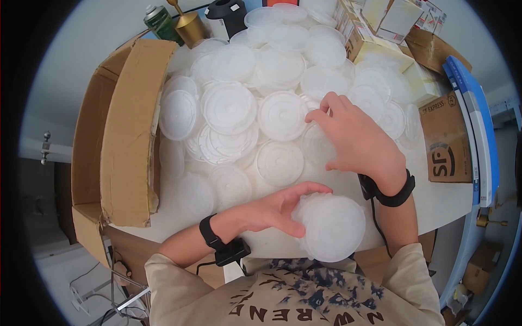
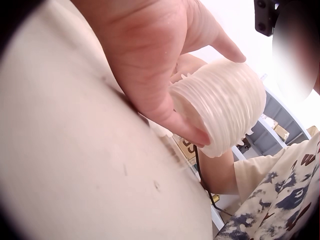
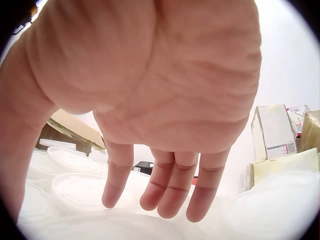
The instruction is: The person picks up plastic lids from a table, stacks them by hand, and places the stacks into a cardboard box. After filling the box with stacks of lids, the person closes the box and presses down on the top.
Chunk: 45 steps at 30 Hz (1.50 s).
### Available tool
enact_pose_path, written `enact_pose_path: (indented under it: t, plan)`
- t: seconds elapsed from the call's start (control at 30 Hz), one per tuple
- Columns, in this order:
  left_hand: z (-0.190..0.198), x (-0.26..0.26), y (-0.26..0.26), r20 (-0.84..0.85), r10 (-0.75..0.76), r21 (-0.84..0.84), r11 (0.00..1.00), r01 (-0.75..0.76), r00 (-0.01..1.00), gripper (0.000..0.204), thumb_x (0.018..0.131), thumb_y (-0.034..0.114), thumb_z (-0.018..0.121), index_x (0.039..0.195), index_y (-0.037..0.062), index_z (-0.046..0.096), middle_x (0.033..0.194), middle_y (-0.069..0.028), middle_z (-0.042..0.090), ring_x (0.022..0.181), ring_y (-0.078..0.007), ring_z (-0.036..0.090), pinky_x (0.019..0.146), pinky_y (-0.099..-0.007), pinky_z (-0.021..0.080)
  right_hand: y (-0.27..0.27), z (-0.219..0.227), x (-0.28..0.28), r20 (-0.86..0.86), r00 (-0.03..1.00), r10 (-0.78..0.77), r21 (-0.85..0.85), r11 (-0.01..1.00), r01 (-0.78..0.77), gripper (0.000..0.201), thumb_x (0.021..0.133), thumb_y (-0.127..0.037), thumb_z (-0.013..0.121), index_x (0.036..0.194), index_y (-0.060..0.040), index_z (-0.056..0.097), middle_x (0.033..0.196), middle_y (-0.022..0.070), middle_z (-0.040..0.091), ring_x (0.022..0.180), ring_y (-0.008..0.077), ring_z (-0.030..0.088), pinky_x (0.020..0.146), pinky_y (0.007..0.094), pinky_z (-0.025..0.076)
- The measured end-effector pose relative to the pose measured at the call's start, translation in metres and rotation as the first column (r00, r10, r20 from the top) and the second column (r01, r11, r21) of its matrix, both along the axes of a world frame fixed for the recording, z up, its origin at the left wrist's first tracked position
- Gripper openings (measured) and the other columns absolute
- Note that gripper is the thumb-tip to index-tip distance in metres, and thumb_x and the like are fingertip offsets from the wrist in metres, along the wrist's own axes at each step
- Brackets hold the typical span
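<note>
A thick stack of translucent round plastic lids (image 2: pixel 225 102) is gripped by my left hand (image 1: pixel 274 209), thumb on one side and fingers on the other. The head view shows that stack (image 1: pixel 334 228) tilted at the table's front edge, its round end facing up. My right hand (image 1: pixel 353 136) reaches over the spread of loose lids, holding nothing, with a lid (image 1: pixel 316 145) partly hidden beneath it. In the right wrist view its fingers (image 3: pixel 172 197) point down, fingertips close over the lids (image 3: pixel 80 192).
Loose lids (image 1: pixel 228 108) cover much of the white table. An opened cardboard box (image 1: pixel 128 130) stands at left. On the right are an SF Express carton (image 1: pixel 446 138) and blue folders (image 1: pixel 478 130). A green bottle (image 1: pixel 162 24) and a brass-coloured object (image 1: pixel 190 30) stand at the back.
</note>
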<state>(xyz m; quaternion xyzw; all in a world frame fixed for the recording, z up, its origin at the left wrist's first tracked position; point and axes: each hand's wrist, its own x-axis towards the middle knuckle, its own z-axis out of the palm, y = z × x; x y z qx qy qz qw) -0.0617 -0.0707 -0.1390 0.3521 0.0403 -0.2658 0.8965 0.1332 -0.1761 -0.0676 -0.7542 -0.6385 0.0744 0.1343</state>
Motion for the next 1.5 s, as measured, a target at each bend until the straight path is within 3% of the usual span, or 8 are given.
enact_pose_path:
  t: [0.17, 0.5, 0.57, 0.9, 0.97, 1.2, 1.3, 1.5]
  plan:
    - [0.003, 0.001, 0.001, 0.005, -0.003, 0.011, 1.0, 0.003, 1.0, 0.113, 0.061, 0.029, 0.092, 0.15, 0.0094, 0.025, 0.143, -0.01, 0.042, 0.134, -0.0227, 0.04, 0.108, -0.0372, 0.036, -0.002, 0.008, 0.01, -0.137, 0.987, -0.085, -0.196, 0.979, 0.057, 0.073, 0.05, -0.005, 0.084, 0.117, -0.0079, 0.055, 0.104, 0.0105, 0.054, 0.098, 0.0298, 0.056, 0.085, 0.0369, 0.049]
    - [0.004, 0.001, 0.001, -0.009, -0.004, 0.007, 1.0, 0.004, 1.0, 0.115, 0.061, 0.032, 0.092, 0.15, 0.0088, 0.023, 0.144, -0.0109, 0.041, 0.135, -0.0237, 0.04, 0.109, -0.0374, 0.034, -0.003, 0.005, 0.015, -0.143, 0.988, -0.064, -0.167, 0.985, 0.04, 0.062, 0.057, -0.005, 0.082, 0.113, -0.0085, 0.056, 0.098, 0.0081, 0.058, 0.096, 0.0282, 0.058, 0.083, 0.0375, 0.049]
    - [0.001, 0.0, 0.001, 0.063, -0.01, -0.006, 1.0, 0.01, 0.998, 0.095, 0.073, 0.019, 0.082, 0.149, 0.0106, 0.027, 0.143, -0.0096, 0.039, 0.133, -0.0232, 0.038, 0.11, -0.038, 0.033, -0.003, 0.0, 0.017, -0.128, 0.99, -0.056, -0.182, 0.983, 0.032, 0.053, 0.06, -0.005, 0.08, 0.109, -0.0077, 0.058, 0.097, 0.0079, 0.058, 0.096, 0.0276, 0.058, 0.083, 0.0374, 0.048]
    - [0.0, 0.0, 0.001, 0.067, -0.007, 0.001, 1.0, 0.007, 0.998, 0.096, 0.072, 0.02, 0.083, 0.149, 0.0105, 0.027, 0.142, -0.0096, 0.039, 0.133, -0.0233, 0.037, 0.11, -0.0378, 0.032, 0.005, -0.004, 0.018, -0.125, 0.991, -0.058, -0.173, 0.984, 0.036, 0.016, 0.074, -0.005, 0.068, 0.09, -0.0047, 0.066, 0.09, 0.0096, 0.063, 0.085, 0.0285, 0.062, 0.075, 0.0376, 0.05]
    - [0.002, 0.0, 0.001, 0.059, -0.006, 0.007, 1.0, 0.006, 0.998, 0.096, 0.072, 0.02, 0.083, 0.149, 0.0105, 0.027, 0.142, -0.0097, 0.039, 0.133, -0.0234, 0.037, 0.11, -0.038, 0.032, 0.009, -0.001, 0.017, -0.068, 0.992, -0.103, -0.279, 0.957, 0.08, 0.007, 0.077, -0.007, 0.064, 0.083, -0.0046, 0.067, 0.087, 0.0106, 0.064, 0.083, 0.0293, 0.062, 0.073, 0.0378, 0.051]
    - [0.002, 0.001, 0.001, 0.057, -0.004, 0.002, 1.0, 0.004, 0.998, 0.095, 0.072, 0.02, 0.083, 0.149, 0.0108, 0.028, 0.142, -0.0098, 0.039, 0.133, -0.0237, 0.037, 0.11, -0.0382, 0.032, 0.007, 0.003, 0.021, -0.021, 0.995, -0.093, -0.234, 0.968, 0.086, 0.004, 0.077, -0.007, 0.064, 0.078, -0.0045, 0.067, 0.086, 0.0109, 0.064, 0.082, 0.0301, 0.062, 0.072, 0.0374, 0.051]
    - [0.002, 0.0, 0.001, 0.058, -0.003, 0.0, 1.0, 0.003, 0.998, 0.095, 0.071, 0.02, 0.083, 0.148, 0.0108, 0.029, 0.142, -0.0098, 0.039, 0.133, -0.0238, 0.037, 0.11, -0.0382, 0.033, 0.003, 0.006, 0.024, -0.081, 0.989, -0.127, -0.167, 0.98, 0.112, 0.005, 0.077, -0.008, 0.065, 0.077, -0.0045, 0.068, 0.086, 0.0107, 0.065, 0.082, 0.0289, 0.063, 0.072, 0.037, 0.051]
    - [0.001, 0.0, 0.001, 0.069, -0.002, -0.013, 1.0, 0.003, 0.998, 0.095, 0.071, 0.02, 0.084, 0.148, 0.0108, 0.029, 0.142, -0.0098, 0.039, 0.133, -0.0236, 0.037, 0.11, -0.0385, 0.033, 0.0, 0.01, 0.014, -0.066, 0.974, -0.219, -0.378, 0.908, 0.178, 0.013, 0.071, -0.015, 0.074, 0.077, -0.0048, 0.068, 0.075, 0.0086, 0.067, 0.077, 0.0263, 0.066, 0.072, 0.0358, 0.052]
